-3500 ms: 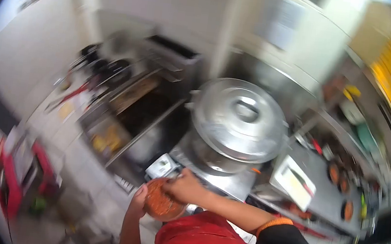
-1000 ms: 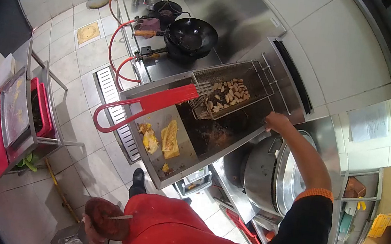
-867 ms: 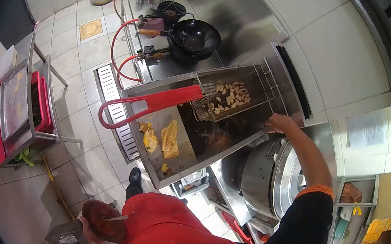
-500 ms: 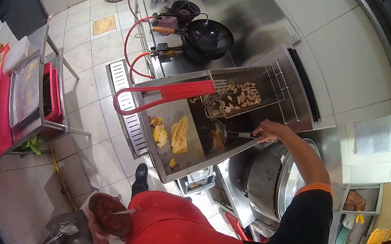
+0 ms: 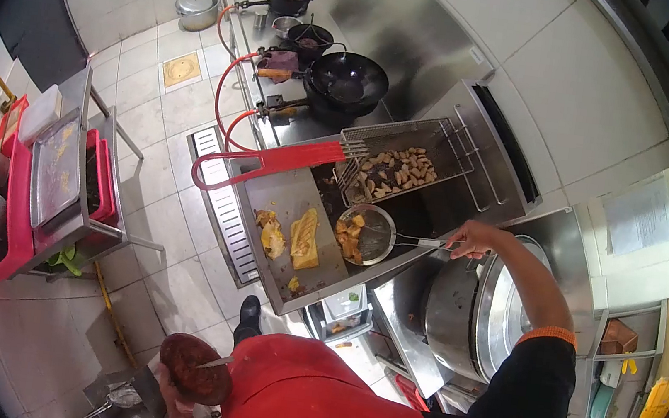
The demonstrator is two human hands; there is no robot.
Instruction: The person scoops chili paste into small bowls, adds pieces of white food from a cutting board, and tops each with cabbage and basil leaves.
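My right hand (image 5: 473,239) is closed round the long handle of a round mesh skimmer (image 5: 378,238). Several browned pieces of food (image 5: 350,234) lie at the skimmer's left side, above the fryer (image 5: 426,212). Low on the left, my left hand (image 5: 176,394) grips a bowl of dark red sauce (image 5: 194,369); a pale utensil handle sticks out of it. Behind the skimmer, a wire fry basket (image 5: 459,145) with a red handle holds many light brown chunks (image 5: 398,171). Yellow fried food (image 5: 306,239) rests on the metal ledge (image 5: 326,279) left of the skimmer.
Black woks (image 5: 345,85) stand on burners beyond the fryer, with red hoses (image 5: 219,95) along the front. A large steel pot (image 5: 455,316) is at the right. To the left is a metal cart (image 5: 55,175) with trays. A floor grate (image 5: 222,204) runs beside the fryer.
The skimmer has come up out of the dark oil with browned pieces in it, and my right hand has shifted slightly right and down. The sauce bowl now shows more of its top.
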